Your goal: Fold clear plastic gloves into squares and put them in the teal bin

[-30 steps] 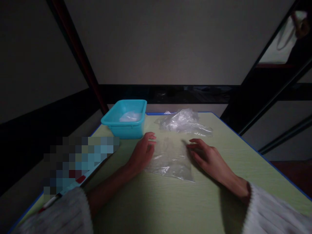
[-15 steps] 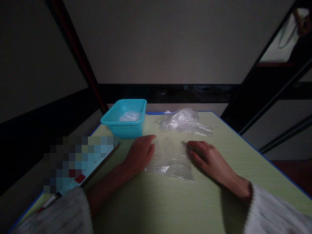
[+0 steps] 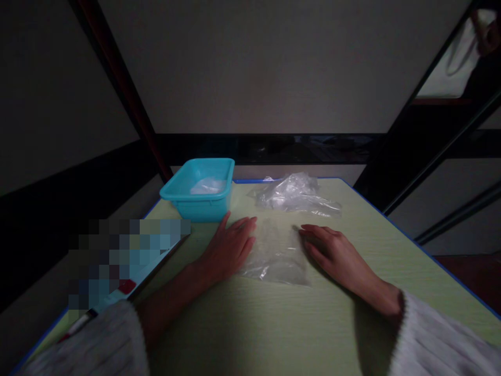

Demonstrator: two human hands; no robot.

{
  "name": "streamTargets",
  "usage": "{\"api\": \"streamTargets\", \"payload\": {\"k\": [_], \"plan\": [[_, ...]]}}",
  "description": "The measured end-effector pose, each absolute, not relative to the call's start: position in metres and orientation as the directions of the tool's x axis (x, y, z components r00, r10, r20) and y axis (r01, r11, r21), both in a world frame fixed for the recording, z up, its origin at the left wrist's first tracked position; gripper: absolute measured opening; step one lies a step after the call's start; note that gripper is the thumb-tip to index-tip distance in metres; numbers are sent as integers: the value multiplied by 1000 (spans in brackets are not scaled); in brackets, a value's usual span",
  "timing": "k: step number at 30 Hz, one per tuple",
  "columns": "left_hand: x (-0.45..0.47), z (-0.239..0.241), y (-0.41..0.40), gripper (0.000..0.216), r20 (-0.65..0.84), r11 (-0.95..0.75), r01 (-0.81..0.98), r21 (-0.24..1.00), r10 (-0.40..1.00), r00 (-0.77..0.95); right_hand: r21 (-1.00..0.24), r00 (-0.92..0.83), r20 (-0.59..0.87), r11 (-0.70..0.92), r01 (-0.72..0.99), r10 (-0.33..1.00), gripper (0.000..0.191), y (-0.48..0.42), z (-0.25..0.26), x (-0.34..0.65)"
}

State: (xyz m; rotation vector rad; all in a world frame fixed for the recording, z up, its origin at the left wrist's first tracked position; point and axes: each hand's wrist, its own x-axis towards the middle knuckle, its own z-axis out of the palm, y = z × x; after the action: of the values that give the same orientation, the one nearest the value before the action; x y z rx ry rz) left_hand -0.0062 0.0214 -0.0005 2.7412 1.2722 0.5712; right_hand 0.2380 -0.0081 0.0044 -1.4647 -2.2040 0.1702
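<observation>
A clear plastic bag [image 3: 276, 258] lies flat on the table between my two hands. My left hand [image 3: 230, 245] rests palm down on the bag's left edge with its fingers spread. At the right edge of the bag, my right hand [image 3: 332, 250] lies on the table with its fingers stretched out and slightly bent; its fingertips are beside or touching that edge, I cannot tell which. Behind this bag lies a crumpled pile of clear plastic bags [image 3: 293, 192].
A turquoise plastic basket [image 3: 201, 209] with whitish contents stands at the back left. Left of my left arm is a blurred-out flat item [image 3: 148, 261] with a dark edge. The pale green table [image 3: 250, 329] has a blue rim, with a wall panel [image 3: 270, 68] behind.
My left hand has spread its fingers and come further onto the bag's left edge. My right hand has stayed in nearly the same place.
</observation>
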Motion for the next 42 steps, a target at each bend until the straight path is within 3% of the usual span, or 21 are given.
{"api": "streamTargets", "payload": {"k": [11,15,20,26,32,42], "plan": [[-7,0,22,36,283,-618,764,188,778,560,-367,-313,318,421,830,895,32,-8,5,238],[-7,0,21,37,305,-620,745,244,779,548,-394,-294,338,418,819,894,31,-8,5,238],[-4,5,13,37,306,-763,526,375,638,707,-526,-206,398,407,747,894,22,-12,11,235],[1,12,1,46,213,-867,314,388,415,884,-740,-215,261,338,582,941,9,-19,15,227],[2,11,-2,61,127,-875,312,371,380,916,-834,-255,185,289,470,949,17,-22,12,223],[4,12,-3,66,49,-883,343,320,377,925,-880,-299,148,264,395,943,22,-21,8,224]]}}
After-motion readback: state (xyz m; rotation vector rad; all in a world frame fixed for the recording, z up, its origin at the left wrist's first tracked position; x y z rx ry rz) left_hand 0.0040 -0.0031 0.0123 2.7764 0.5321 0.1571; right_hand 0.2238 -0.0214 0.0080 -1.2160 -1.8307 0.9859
